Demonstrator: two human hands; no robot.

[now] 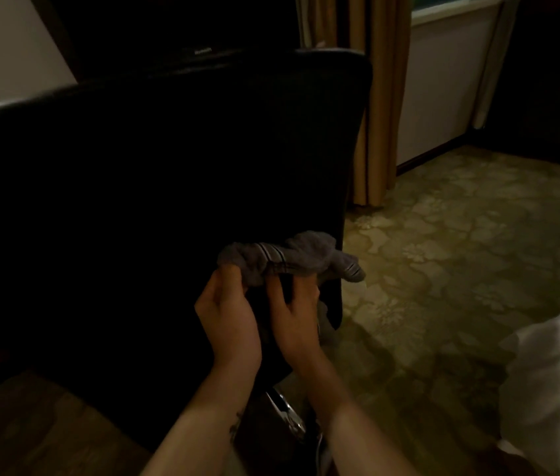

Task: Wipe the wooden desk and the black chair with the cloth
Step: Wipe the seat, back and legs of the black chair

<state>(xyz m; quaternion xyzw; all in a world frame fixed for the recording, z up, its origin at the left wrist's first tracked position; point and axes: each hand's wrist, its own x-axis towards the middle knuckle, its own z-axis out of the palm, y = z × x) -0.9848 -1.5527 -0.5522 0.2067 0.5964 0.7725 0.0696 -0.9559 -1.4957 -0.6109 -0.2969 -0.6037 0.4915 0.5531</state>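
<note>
Lower centre, the cloth point(292, 257), judged soft and light, is pinched underneath by the left hand point(228, 314) and right hand point(297, 312).

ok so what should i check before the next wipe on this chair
1. Grip on the bunched grey striped cloth: ok, the left hand and right hand both pinch its lower edge.
2. Cloth spread flat for wiping: not ok, it is scrunched into a roll.
3. Cloth touching the black padded chair back: cannot tell. It sits in front of the back's right edge, with one end past it.
4. Dust left on the chair back: cannot tell, the surface is too dark.
</note>
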